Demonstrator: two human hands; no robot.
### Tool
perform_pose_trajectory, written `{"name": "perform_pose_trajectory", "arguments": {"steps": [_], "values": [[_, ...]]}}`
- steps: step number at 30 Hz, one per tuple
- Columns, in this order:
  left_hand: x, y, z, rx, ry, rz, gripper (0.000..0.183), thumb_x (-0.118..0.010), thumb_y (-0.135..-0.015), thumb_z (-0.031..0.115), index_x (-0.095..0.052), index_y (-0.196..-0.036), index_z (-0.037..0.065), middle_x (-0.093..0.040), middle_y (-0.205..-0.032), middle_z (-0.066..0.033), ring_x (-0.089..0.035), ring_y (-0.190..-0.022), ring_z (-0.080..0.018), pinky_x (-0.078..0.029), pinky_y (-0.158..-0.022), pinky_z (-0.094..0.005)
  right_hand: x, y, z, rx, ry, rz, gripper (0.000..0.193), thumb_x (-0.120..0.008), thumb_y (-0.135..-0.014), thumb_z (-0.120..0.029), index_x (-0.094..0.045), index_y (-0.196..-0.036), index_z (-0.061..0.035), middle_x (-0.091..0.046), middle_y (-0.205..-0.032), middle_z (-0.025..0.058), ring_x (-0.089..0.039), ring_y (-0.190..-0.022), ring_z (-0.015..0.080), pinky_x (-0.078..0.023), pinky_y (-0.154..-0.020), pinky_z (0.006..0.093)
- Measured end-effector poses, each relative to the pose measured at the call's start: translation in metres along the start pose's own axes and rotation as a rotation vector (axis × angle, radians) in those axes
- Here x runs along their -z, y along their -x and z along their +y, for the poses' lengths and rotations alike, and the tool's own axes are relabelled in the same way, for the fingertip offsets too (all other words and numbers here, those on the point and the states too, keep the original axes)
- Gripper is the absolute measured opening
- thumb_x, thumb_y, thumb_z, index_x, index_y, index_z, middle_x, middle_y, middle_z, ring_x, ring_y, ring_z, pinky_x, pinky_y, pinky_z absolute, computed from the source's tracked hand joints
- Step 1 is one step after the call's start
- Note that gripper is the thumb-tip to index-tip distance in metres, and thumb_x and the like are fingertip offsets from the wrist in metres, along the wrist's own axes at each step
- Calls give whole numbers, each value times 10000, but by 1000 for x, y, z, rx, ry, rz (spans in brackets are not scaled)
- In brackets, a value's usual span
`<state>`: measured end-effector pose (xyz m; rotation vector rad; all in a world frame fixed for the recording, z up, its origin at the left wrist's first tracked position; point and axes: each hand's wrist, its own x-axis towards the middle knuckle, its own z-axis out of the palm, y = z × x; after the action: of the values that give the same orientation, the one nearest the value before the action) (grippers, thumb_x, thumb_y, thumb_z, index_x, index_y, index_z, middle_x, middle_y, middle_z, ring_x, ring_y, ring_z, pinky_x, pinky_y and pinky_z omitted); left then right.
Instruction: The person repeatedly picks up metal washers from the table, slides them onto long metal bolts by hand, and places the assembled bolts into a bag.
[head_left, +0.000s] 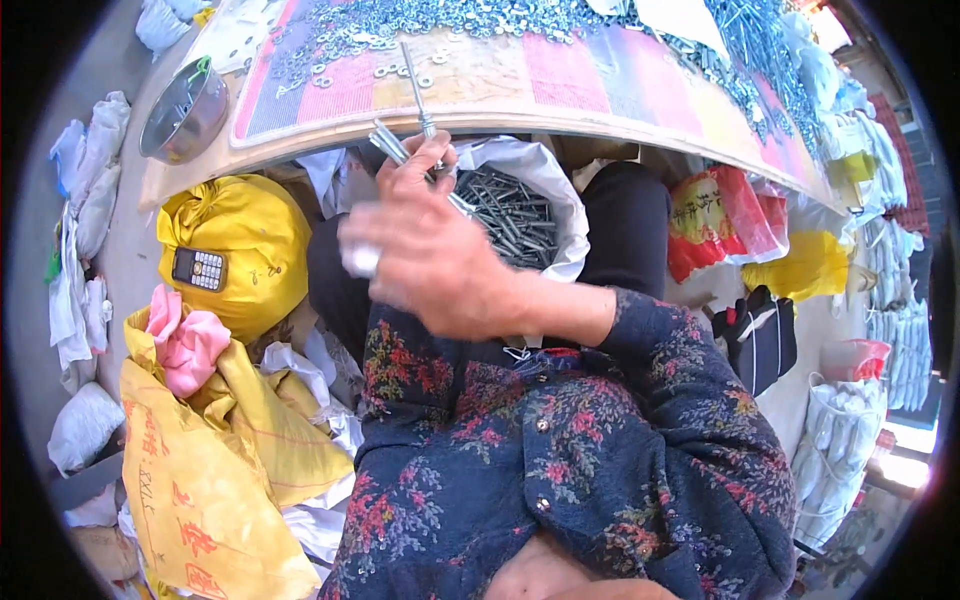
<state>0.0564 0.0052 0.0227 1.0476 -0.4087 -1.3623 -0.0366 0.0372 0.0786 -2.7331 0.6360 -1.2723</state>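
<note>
Bench edge [560, 129]: screw tips overlap it
Left hand [417, 167]: pinched around several screws [391, 142], near sack [572, 215] rim
Right hand [440, 258]: blurred across left; grip can't tell
Room: narrow, sack between knees [625, 225]

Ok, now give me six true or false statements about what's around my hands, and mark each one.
1. Metal bolts are held in the fingers. True.
2. The white sack between the legs is empty. False: many metal fasteners lie in it.
3. A phone rests on the yellow bundle. True.
4. A metal bowl is at the right end of the table. False: it is at the left end.
5. The sleeves are plain white. False: they are dark with a floral pattern.
6. Small metal rings lie on the striped cloth. True.
</note>
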Motion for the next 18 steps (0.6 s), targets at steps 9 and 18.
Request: {"name": "perform_pose_trajectory", "arguments": {"steps": [9,18], "values": [[11,-5,-26,-606,-457,51,130,-645,-841,127,-650,-924,27,-635,-841,-32,-571,-664,-93,-448,-553,-244,2,11,-15,-57,-170,-66,209,-568,-778,-95,-596,-976,-33,-586,-1046,140,-549,-1033,336,-418,-933,431],[16,11,-11,-848,-1268,-423,361,-581,-849,186,-607,-1164,12,-622,-1087,-188,-582,-964,-263,-462,-829,-355,-6,41,103,-732,-752,158,238,-637,-796,-148,-669,-982,-3,-675,-890,162,-626,-845,219,-498,-825,338]]}}
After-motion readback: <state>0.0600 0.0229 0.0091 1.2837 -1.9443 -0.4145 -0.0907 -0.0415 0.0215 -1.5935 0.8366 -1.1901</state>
